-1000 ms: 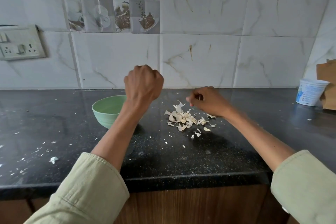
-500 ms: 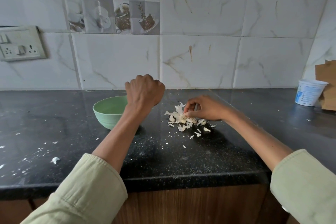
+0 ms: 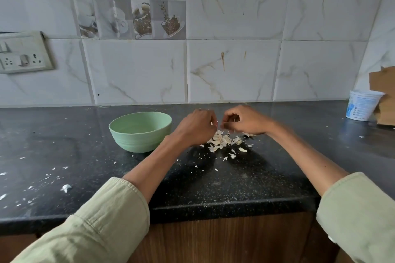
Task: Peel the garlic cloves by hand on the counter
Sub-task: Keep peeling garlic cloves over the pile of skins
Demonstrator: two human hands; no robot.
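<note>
While both hands meet fingertip to fingertip above the garlic peel pile (image 3: 222, 141) on the black tabletop (image 3: 213, 183), the left hand (image 3: 197, 127) and right hand (image 3: 245, 119) curl their grip on something too small to identify, beside the green bowl (image 3: 140, 132).

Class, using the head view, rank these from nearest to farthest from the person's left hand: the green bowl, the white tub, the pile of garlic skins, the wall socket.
From the left hand:
1. Pile of garlic skins, just beside it on the right.
2. Green bowl, on its left.
3. White tub, far right.
4. Wall socket, far left on the wall.
</note>
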